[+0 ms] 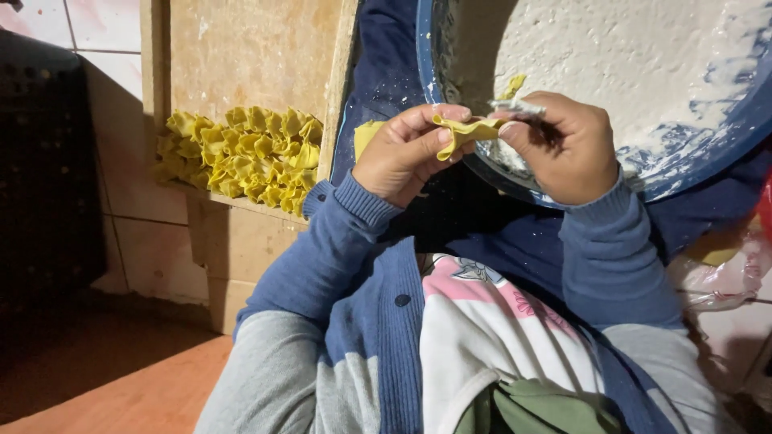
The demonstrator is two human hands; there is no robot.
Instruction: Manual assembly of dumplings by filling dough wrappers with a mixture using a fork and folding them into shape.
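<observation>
A large blue basin [450,137] sits at the upper right, tipped toward the person, and holds a pale, grainy white filling [611,56] that covers most of its inside, with smears of it up the blue wall. To the left, a shallow wooden tray [249,48] holds one tight cluster of folded yellow dumplings [241,157] at its near end; they are packed too closely to count exactly, though there are well over a dozen. The rest of the tray is bare wood. Over the basin's near rim, the left hand [402,157] is closed around a single yellow wrapper [465,133], pinching it between thumb and fingers. The right hand [567,149] is curled shut on a small pale utensil [515,105], whose tip lies just above the wrapper and touches or nearly touches it. A second yellow wrapper [366,137] shows partly behind the left hand. Both hands wear blue knitted sleeves.
</observation>
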